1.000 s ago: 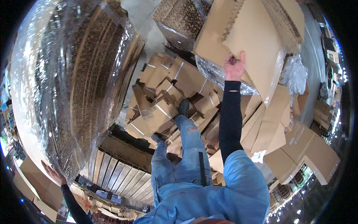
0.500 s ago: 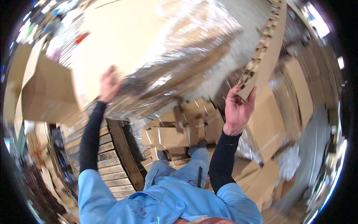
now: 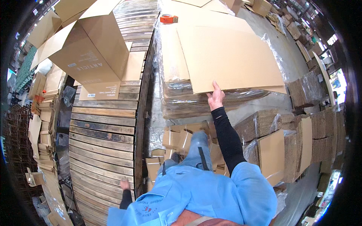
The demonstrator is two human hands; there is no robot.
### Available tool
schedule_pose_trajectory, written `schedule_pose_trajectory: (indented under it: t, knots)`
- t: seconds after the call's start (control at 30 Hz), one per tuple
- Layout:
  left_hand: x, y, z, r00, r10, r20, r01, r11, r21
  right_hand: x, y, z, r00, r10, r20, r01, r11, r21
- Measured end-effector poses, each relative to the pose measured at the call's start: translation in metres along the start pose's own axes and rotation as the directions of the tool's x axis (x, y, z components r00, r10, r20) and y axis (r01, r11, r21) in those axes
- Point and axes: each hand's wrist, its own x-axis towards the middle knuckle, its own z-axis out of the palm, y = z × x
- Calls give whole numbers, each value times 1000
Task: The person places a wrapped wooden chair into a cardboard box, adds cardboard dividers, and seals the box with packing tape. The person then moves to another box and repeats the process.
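Note:
My right hand (image 3: 216,98) grips the near edge of a large flat brown cardboard sheet (image 3: 233,56), its thumb on top and the other fingers hidden underneath. The sheet lies over a stack of flat cardboard (image 3: 171,71) wrapped in clear film. Down at the left, my left hand (image 3: 125,184) hangs low above the wooden slats (image 3: 102,147), well apart from the sheet. Its fingers are too small and unclear to read. An orange tape dispenser (image 3: 168,19) rests on the stack beyond the sheet.
An open cardboard box (image 3: 94,49) stands on the slats at the far left. Cardboard pieces (image 3: 177,137) lie around my feet. Bundles of flat cardboard (image 3: 271,150) stand at the right. More cardboard (image 3: 45,132) is piled along the left side.
The view has turned rightward. My right hand, which held an upright cardboard piece with a notched edge, now grips a flat-lying sheet. My left hand has moved from the stack down toward my side.

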Motion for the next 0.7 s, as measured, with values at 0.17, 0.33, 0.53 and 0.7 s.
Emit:
schedule_pose_trajectory:
  t: [0.17,0.33,0.53,0.7]
  knots:
    - [-44,-93,-63,877,-457,-149,428,884,-189,-59,-15,4,968,-193,-158,195,981,-3]
    - [21,-27,-67,891,-428,151,440,734,-517,-61,-40,34,981,-170,98,142,959,247]
    - [170,154,-172,933,348,-88,-346,805,-482,-97,3,166,892,-223,394,27,895,446]
    - [285,376,-412,479,833,-278,-874,483,-58,-146,102,311,756,-301,581,-82,838,540]
